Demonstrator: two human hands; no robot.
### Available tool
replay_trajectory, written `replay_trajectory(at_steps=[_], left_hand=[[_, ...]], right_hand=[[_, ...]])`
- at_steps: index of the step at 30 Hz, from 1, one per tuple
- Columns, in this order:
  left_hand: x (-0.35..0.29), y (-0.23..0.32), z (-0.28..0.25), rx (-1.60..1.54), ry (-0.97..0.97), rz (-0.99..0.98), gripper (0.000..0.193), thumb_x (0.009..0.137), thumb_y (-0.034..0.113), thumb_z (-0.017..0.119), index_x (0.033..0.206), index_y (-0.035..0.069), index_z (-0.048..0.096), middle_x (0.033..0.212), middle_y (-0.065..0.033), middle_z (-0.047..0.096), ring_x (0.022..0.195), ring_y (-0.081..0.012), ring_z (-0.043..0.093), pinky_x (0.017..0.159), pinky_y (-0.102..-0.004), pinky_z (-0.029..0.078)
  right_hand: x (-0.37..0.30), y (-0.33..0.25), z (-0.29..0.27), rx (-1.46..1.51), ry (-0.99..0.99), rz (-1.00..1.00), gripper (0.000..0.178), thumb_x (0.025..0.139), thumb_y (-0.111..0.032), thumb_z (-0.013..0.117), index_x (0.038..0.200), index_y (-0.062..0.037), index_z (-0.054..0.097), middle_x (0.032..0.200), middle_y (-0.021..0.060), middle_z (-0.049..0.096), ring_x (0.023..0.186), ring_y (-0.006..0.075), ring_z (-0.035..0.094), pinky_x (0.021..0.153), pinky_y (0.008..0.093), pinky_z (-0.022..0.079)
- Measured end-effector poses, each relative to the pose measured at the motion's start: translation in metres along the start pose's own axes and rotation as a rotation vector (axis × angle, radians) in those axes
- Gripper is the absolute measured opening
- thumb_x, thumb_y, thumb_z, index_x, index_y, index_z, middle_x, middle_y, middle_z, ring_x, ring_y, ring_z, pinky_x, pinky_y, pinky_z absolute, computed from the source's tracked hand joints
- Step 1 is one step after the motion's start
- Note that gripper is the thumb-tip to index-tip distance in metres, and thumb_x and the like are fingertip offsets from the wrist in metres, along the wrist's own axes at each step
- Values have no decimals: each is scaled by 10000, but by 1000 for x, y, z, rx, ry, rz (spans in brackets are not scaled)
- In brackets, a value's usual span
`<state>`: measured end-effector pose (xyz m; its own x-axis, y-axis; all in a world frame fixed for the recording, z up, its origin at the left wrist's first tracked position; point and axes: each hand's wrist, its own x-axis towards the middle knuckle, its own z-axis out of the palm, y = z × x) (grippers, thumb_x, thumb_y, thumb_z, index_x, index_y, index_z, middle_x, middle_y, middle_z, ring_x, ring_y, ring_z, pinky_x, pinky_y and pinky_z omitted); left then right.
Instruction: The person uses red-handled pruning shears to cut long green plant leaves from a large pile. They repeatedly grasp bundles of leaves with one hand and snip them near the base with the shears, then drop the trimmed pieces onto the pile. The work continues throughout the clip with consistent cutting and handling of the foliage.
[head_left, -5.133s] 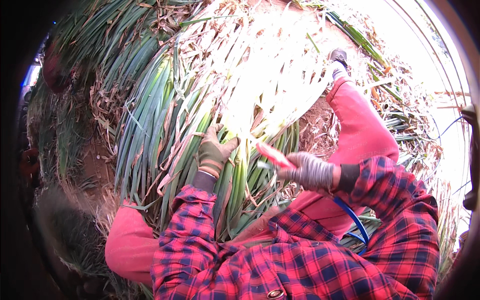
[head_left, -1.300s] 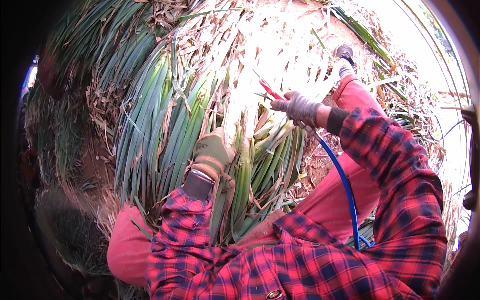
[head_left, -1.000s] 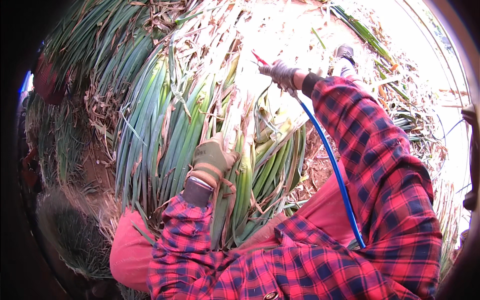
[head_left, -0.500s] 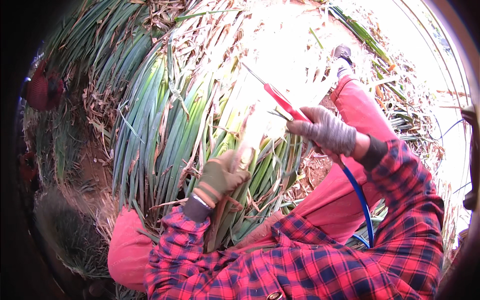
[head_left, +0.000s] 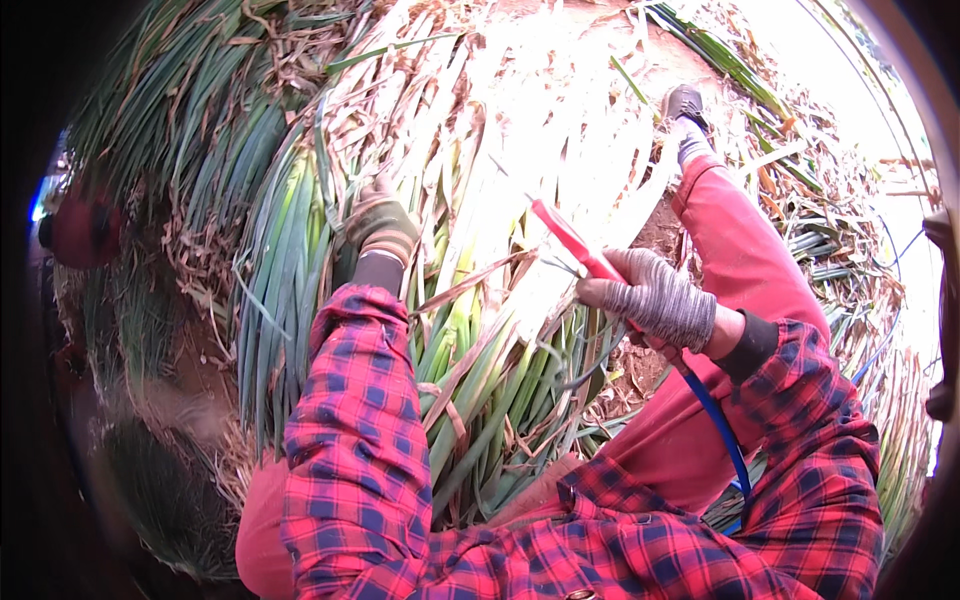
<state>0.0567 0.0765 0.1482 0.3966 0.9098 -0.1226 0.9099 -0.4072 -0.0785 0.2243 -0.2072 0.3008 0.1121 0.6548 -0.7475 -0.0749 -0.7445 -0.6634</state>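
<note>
My right hand, in a grey knit glove, is closed around the handle of a red air blow gun. Its thin nozzle points up and to the left over the pile, and a blue hose runs back from the grip. Farther left, my left hand, in an olive glove, reaches onto a heap of long green onions. Its fingers look curled among stalks and dry leaves, but their tips are partly hidden. More green onions lie just in front of me, with pale parts washed out by glare.
Another heap of green onions lies at the far left. Dry leaves cover much of the ground ahead. My outstretched leg bounds the right side, with leafy scraps beyond it. Dark red netting shows at the left edge.
My left hand has moved forward and left, from the stalk it held near my lap to the heap. That stalk is no longer in it. The right hand keeps the air blow gun, nearly unmoved.
</note>
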Motion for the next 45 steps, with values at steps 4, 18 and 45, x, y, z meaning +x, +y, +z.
replay_trajectory(at_steps=[4,18,45], left_hand=[[12,15,-14,1,-461,-43,644,673,355,770,1234,106,576,1224,-131,613,1114,-302,600,952,-412,473],[-146,-63,-79,-1108,-829,99,323,785,225,735,1005,-7,687,720,-32,664,510,-72,542,463,-235,423],[-134,-50,-9,-680,-784,105,820,569,553,775,1085,-71,646,962,-177,690,906,-252,648,832,-333,485]], right_hand=[[0,0,-2,-19,-19,-3,437,862,-473,641,945,-51,560,615,-40,473,434,41,477,372,197,383],[-14,29,3,63,139,-114,428,862,-439,650,947,-27,571,633,5,500,440,85,479,380,250,398],[69,73,-20,-120,316,-45,417,848,-450,658,889,-42,584,568,32,516,364,134,469,322,289,363]])
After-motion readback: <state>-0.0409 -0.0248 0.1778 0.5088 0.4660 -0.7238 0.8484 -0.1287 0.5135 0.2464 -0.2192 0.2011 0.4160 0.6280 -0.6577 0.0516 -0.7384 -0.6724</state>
